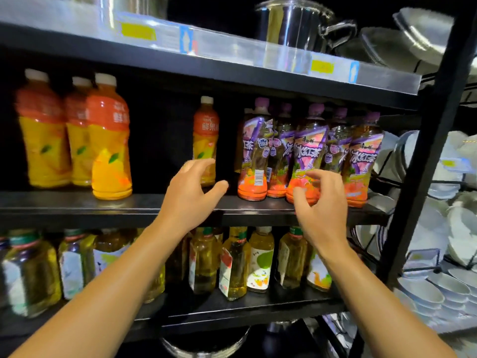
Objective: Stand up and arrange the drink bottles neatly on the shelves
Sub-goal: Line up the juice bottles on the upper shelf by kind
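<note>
Both hands are reaching toward the middle shelf point(77, 202) and neither is holding anything: the left hand point(192, 192) is spreading wide, fingers loosely curved, near the lone orange juice bottle point(205, 135) standing at about twelve o'clock from it, though whether the fingertips are touching it cannot be told; the right hand point(320, 202) is hovering with curled fingers in front of the base of the iced tea bottles point(309, 151), a tight purple-labelled cluster at one o'clock of the view, and contact there is also unclear. Three more orange juice bottles point(74, 135) are standing well apart at nine o'clock, leaving a wide gap in the row. The likely trouble is judged to be a knock: the iced tea bottles are leaning against one another near the shelf's front edge, so a careless push could be toppling several or sending one over the lip onto the green tea bottles point(232, 262) crowding the lower shelf at six o'clock. The shelving is dark and smooth-looking, so bottles may be sliding easily. A steel pot point(291, 21) is sitting on the shelf above at twelve o'clock, and white bowls point(426, 290) are stacking up at four o'clock in a dim shop.
</note>
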Tool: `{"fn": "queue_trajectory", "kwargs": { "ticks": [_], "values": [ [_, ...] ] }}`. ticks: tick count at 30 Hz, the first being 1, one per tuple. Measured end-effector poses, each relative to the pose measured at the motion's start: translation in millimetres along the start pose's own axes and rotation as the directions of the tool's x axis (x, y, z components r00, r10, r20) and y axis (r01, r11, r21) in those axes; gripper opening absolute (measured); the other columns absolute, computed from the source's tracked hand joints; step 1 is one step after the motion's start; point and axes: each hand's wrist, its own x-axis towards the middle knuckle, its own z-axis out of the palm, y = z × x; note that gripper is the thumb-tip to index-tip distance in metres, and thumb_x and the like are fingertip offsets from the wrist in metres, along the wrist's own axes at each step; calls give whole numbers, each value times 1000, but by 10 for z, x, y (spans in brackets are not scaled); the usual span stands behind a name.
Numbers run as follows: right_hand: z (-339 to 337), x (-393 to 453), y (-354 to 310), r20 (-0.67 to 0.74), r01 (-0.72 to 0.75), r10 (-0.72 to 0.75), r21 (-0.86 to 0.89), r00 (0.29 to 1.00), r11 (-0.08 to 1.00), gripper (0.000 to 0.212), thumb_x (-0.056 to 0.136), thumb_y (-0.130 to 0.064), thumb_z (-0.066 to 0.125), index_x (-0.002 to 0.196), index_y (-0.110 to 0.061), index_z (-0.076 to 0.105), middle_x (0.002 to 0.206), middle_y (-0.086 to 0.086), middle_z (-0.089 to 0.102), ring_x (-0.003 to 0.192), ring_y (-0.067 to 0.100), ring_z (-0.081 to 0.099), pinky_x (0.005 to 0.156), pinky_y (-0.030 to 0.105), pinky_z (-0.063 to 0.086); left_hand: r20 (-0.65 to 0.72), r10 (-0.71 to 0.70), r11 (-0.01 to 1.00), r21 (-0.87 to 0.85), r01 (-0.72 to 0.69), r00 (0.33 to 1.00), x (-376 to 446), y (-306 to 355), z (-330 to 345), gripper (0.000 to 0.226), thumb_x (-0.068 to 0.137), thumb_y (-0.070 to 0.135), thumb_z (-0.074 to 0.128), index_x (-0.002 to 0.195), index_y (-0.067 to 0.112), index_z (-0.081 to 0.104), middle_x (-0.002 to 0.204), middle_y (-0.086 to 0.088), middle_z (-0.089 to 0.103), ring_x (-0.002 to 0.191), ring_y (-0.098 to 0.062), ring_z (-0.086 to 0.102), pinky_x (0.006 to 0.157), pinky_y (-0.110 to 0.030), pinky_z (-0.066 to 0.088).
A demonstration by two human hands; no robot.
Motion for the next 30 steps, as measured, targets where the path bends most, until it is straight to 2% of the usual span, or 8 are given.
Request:
{"fn": "queue_trajectory", "kwargs": {
  "ticks": [4, 8, 13, 18, 22, 24, 27, 30],
  "values": [
    [434, -143, -635, 104, 91, -107, 151, 989, 984, 26, 86, -15, 67, 111, -17, 60, 104, -8, 53, 95, 9, 55, 81, 22, 46, -82, 28, 999, 30, -26, 996, -164, -349, -464, 44, 90, 31, 66, 131, 18, 58, 129, 4, 58, 118, -14, 54, 98, -27, 41],
    [879, -251, -1090, 223, 58, -103, 200, 969, 978, 29, 86, -19, 68, 113, -19, 59, 106, -10, 52, 95, 5, 52, 82, 7, 37, -143, 27, 998, 59, -19, 989, -232, -712, -860, 37, 89, 29, 67, 124, 18, 62, 121, 6, 60, 112, -14, 56, 92, -26, 41],
    [1278, -251, -1428, 349, -5, -52, 161, 936, 987, 43, 88, -32, 67, 125, -17, 53, 117, -6, 50, 103, 7, 52, 87, 23, 44, -204, 26, 995, 101, -5, 979, -144, -1023, -1160, 44, 84, 32, 70, 123, 14, 60, 120, -3, 57, 111, -26, 55, 94, -38, 45],
    [1599, 200, -1497, 352, -251, 212, 70, 912, 965, 63, 82, -38, 74, 133, -13, 45, 126, 8, 48, 106, 23, 56, 87, 31, 46, -210, -85, 992, 75, 103, 974, 49, -1105, -1274, 78, 80, 37, 76, 143, 14, 36, 137, -8, 40, 123, -28, 45, 102, -44, 43],
    [1884, 564, -1379, 388, -450, 404, 32, 829, 893, 81, 83, -33, 76, 144, -8, 30, 141, 14, 42, 127, 31, 46, 100, 33, 38, -175, -174, 979, 77, 190, 969, 282, -1117, -1309, 76, 78, 44, 77, 132, 12, 35, 120, -9, 48, 106, -31, 52, 79, -39, 46],
    [2016, 691, -1270, 433, -516, 450, 41, 781, 855, 80, 84, -35, 75, 143, -7, 28, 139, 14, 46, 125, 34, 48, 102, 37, 40, -139, -225, 969, 76, 237, 964, 358, -1159, -1317, 77, 78, 46, 76, 133, 12, 33, 110, -9, 54, 100, -32, 56, 74, -38, 45],
    [2126, 760, -1159, 502, -564, 466, 53, 728, 824, 65, 90, -36, 68, 136, -8, 31, 127, 12, 54, 118, 34, 54, 97, 38, 44, -94, -277, 957, 65, 283, 956, 413, -1237, -1331, 85, 82, 46, 73, 146, 14, 27, 112, -9, 59, 105, -34, 58, 81, -39, 47],
    [2168, 762, -1126, 488, -503, 450, -26, 748, 864, 52, 93, -33, 63, 131, -7, 38, 128, 15, 57, 117, 36, 56, 95, 38, 44, -76, -267, 960, 60, 272, 961, 396, -1306, -1356, 75, 86, 45, 69, 146, 18, 32, 114, -5, 61, 109, -33, 59, 87, -40, 48]
  ]
}}
